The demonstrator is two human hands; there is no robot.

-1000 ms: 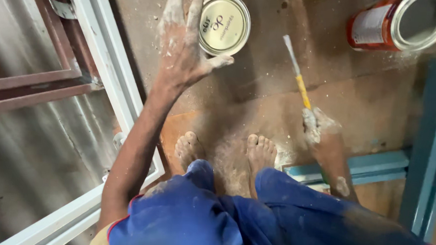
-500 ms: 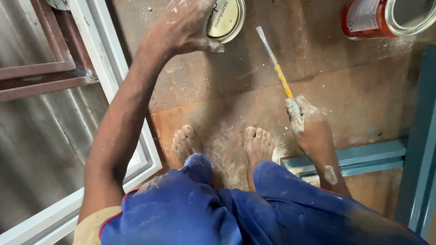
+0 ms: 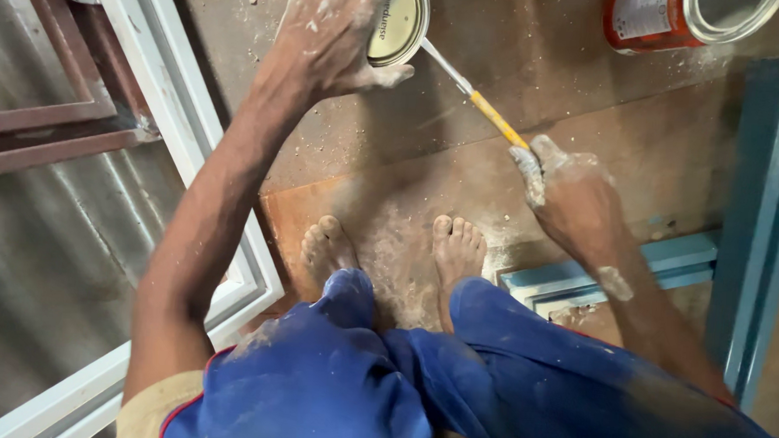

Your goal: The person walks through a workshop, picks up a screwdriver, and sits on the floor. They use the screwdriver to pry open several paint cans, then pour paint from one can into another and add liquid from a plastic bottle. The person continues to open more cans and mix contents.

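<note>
My left hand [image 3: 332,37] steadies the tin [image 3: 398,22]; right hand [image 3: 574,196] grips the tool [image 3: 474,96] (tip belongs under the lid's rim; lever gently).

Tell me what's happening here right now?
A person squats barefoot on a dusty brown board. The left hand presses on the lid of a closed tin. The right hand holds a yellow-handled tool with its metal tip at the lid's edge. A second, open tin with a red label stands further right. A white frame lies to the left and a blue frame to the right.
</note>
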